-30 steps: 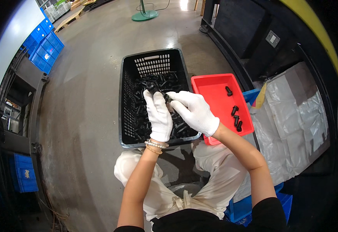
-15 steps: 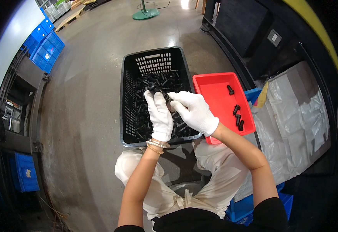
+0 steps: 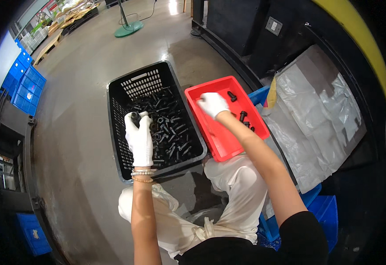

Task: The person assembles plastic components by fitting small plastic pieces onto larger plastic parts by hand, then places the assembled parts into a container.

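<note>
Both my hands wear white knit gloves. My left hand [image 3: 139, 139] is over the left part of a black plastic basket [image 3: 187, 164], its fingers closed around a black bolt [image 3: 135, 117] with its round end showing. Many loose black bolts [image 3: 172, 132] lie jumbled in the basket beneath it. My right hand [image 3: 213, 105] hovers above the far left part of a shallow red tray [image 3: 221, 143]. Its fingers are curled in and slightly blurred, so anything between them is hidden. Several black bolts [image 3: 243, 116] lie along the tray's right side, partly covered by my right forearm.
The tray stands against the basket's right side. Crumpled translucent plastic sheeting [image 3: 314, 119] lies right of it, beside a dark machine frame [image 3: 239, 31]. Blue crates [image 3: 28, 90] are stacked at far left. A green round stand base [image 3: 129, 29] rests on the floor ahead.
My right hand has left my left hand and moved over the red tray. My left hand still holds a bolt over the basket. The view has swung right, shifting everything leftward.
</note>
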Tool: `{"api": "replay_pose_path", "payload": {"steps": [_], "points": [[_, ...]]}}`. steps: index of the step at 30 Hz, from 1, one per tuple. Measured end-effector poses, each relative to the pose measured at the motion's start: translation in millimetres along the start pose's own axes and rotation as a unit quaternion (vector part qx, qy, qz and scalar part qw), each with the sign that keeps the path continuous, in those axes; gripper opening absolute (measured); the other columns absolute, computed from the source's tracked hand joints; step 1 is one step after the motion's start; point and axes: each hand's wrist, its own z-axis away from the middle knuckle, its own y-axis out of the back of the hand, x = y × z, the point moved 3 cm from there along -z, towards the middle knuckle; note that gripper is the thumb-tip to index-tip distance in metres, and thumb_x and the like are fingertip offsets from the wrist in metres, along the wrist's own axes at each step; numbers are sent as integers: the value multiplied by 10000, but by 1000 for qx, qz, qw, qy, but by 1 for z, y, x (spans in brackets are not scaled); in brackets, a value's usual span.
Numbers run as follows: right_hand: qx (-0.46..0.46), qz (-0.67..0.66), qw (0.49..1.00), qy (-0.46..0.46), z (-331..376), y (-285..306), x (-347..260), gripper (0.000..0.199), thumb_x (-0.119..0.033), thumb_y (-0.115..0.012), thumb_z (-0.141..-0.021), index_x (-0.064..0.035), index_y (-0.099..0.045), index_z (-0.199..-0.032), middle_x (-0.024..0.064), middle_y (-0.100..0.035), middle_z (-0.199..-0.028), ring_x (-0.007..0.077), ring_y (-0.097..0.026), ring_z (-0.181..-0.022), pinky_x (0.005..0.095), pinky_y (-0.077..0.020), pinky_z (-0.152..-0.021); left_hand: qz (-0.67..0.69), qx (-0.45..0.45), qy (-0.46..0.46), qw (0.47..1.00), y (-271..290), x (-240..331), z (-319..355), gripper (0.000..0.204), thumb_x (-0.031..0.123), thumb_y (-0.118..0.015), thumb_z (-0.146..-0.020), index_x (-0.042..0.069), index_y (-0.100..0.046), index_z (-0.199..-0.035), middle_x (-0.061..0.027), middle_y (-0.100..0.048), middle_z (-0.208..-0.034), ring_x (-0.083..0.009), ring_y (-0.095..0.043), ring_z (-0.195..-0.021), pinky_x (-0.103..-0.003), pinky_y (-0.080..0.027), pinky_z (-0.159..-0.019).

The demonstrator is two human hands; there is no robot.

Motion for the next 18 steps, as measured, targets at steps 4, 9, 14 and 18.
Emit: {"api": "replay_pose_path", "payload": {"steps": [4, 9, 14, 18], "points": [[-10, 113, 973, -200, 17, -2, 111, 268, -218, -486, -814, -98, -652, -987, 170, -629, -1028, 328, -610, -971, 436, -502, -796, -166, 33, -106, 980, 15, -11, -2, 252, 153, -600, -778, 21, -529, -981, -122, -550, -936, -259, -550, -850, -351, -442, -782], [-155, 163, 952, -206, 38, -27, 169, 293, -193, -519, -794, -177, -634, -1063, 113, -618, -1101, 306, -587, -1033, 414, -486, -842, -175, -13, -121, 977, 8, -8, 3, 260, 153, -598, -802, 25, -541, -1020, -110, -586, -945, -207, -558, -895, -318, -439, -818], [-227, 184, 953, -83, 38, -30, 116, 273, -172, -524, -774, -152, -602, -1035, 134, -623, -1048, 309, -597, -989, 415, -478, -824, -157, -88, -126, 976, -1, -6, 10, 222, 183, -600, -799, 54, -555, -974, -110, -562, -898, -236, -574, -804, -338, -458, -730], [-68, 49, 991, -103, 19, -14, 65, 227, -188, -526, -787, -135, -591, -997, 151, -629, -998, 317, -605, -948, 436, -478, -779, -119, -127, -129, 976, -16, -16, 10, 218, 145, -588, -808, 34, -548, -991, -99, -601, -896, -198, -597, -812, -309, -477, -740]]}}
